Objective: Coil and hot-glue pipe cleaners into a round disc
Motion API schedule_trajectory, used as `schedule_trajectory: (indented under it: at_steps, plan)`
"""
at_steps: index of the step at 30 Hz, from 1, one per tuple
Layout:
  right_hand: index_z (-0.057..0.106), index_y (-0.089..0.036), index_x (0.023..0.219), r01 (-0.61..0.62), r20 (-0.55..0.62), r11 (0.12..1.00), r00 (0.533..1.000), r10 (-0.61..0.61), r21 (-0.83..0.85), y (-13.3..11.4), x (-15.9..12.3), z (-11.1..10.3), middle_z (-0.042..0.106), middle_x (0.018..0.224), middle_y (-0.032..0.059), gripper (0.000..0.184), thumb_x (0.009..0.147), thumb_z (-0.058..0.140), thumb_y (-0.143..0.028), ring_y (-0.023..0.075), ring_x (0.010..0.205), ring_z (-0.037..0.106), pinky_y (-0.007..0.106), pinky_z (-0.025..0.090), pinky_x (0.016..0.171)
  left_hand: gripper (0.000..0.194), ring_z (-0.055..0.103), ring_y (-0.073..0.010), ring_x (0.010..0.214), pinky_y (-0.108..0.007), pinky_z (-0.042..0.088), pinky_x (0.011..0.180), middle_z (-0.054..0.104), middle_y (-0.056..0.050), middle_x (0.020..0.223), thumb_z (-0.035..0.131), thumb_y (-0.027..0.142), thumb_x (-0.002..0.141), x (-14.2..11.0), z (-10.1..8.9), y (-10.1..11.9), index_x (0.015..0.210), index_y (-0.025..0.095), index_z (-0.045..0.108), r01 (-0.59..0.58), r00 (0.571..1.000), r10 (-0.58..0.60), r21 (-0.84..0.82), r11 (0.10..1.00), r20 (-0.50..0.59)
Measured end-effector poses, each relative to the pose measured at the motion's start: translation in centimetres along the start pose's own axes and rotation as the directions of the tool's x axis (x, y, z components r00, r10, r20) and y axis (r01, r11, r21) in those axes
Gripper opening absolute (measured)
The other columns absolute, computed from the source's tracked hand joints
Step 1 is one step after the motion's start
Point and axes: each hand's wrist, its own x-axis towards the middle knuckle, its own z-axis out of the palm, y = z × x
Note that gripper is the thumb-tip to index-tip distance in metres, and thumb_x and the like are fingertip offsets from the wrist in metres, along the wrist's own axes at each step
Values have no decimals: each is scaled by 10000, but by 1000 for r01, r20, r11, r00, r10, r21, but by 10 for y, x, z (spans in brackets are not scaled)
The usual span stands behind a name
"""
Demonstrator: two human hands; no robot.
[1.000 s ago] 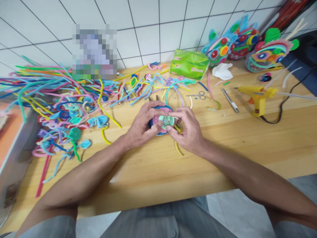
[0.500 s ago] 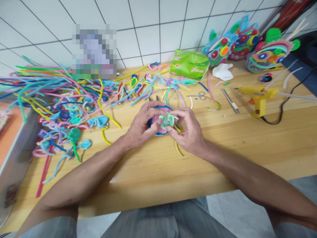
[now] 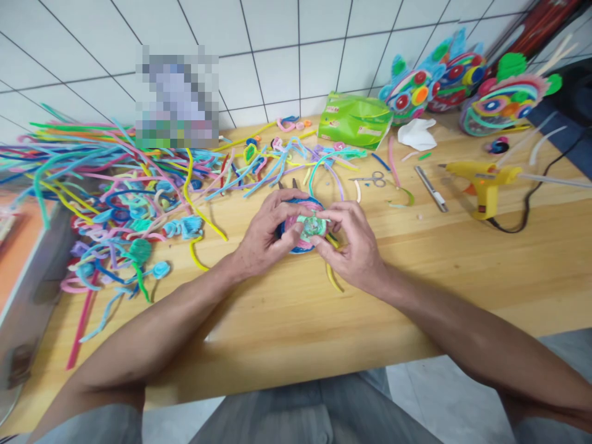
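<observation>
Between my hands is a round pipe-cleaner craft piece [image 3: 296, 248], with a blue rim, a pink band and a pale green centre. My left hand [image 3: 268, 231] is closed round its left side, thumb pressing on the green part. From the right, my right hand [image 3: 350, 237] pinches the edge of the green centre with thumb and index finger. A yellow pipe cleaner [image 3: 332, 276] sticks out below my right hand. Just beyond the piece, a teal pipe cleaner [image 3: 312, 176] curves over the table, and two dark tool tips [image 3: 287, 184] show behind my left hand.
Pipe cleaners [image 3: 124, 203] are heaped on the left. Scissors [image 3: 374, 179], a craft knife [image 3: 431, 189] and a yellow glue gun [image 3: 483, 182] with a black cord lie to the right. Behind them stand a green packet [image 3: 354, 120], a white tissue [image 3: 417, 134] and decorated masks [image 3: 502, 102].
My right thumb and index finger have shifted slightly at the green centre's edge, which now sits flatter. My left hand keeps its hold, and the table things stay put.
</observation>
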Motion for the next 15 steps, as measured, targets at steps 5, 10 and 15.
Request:
schedule_trajectory:
  at_steps: [5, 10, 15]
  plan:
    - [655, -269, 1329, -25, 13, 1000, 1000, 25, -7, -2, 0, -1, 658, 1222, 98, 343, 1000, 749, -296, 291, 1160, 669, 477, 604, 938, 275, 646, -261, 1396, -536, 527, 1205, 724, -111, 1438, 546, 361, 1140, 0, -1, 1, 1367, 284, 680, -25, 1000, 25, -11, 1000, 2]
    - [648, -275, 1309, -52, 24, 998, 998, 51, 19, -2, 1, -2, 657, 1186, 85, 320, 1003, 739, -277, 268, 1076, 672, 462, 599, 892, 260, 647, -258, 1386, -535, 537, 1191, 713, -110, 1441, 548, 375, 1142, 1, -3, 2, 1330, 289, 705, 6, 1000, -5, -10, 1000, 20]
    - [645, -277, 1302, -73, 44, 997, 996, 72, 23, -3, 2, -3, 663, 1170, 79, 314, 1002, 741, -275, 256, 1025, 662, 458, 591, 868, 294, 638, -274, 1397, -558, 523, 1209, 717, -117, 1437, 525, 407, 1144, 1, -3, 3, 1364, 289, 681, 21, 1000, -20, -3, 1000, 23]
